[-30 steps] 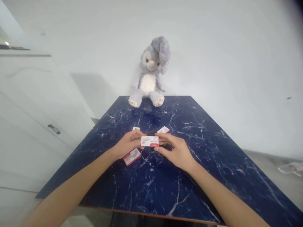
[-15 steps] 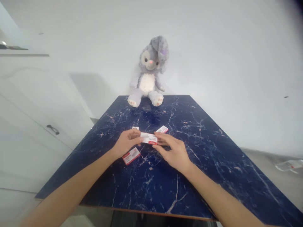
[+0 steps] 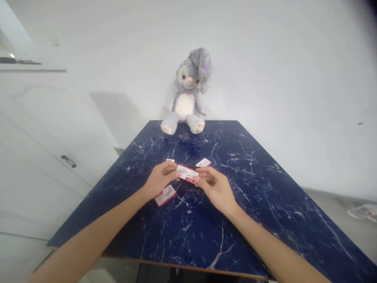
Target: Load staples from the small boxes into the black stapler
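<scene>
At the left of the frame stands a white cabinet with a dark pull handle on its front. Right of it, the blue marble-patterned table spreads across the middle and lower part of the frame. Just left of centre, a red-and-white printed box lies at a slant on the tabletop, its upper left corner covered by the left hand. This hand has its thumb and fingers clamped on the left end of a small white-and-red carton. Above the fingers, part of a white item shows; the rest is hidden. In the upper centre, a grey plush rabbit sits at the far edge of the table, against the white wall. The carton is at the frame's centre, between both hands, its right end tilted lower; its print is too small to read. The right hand pinches that right end, thumb on the lower corner. Just above its fingers lies another white-and-red box. At the far right edge, a clear plastic item lies beyond the table.
</scene>
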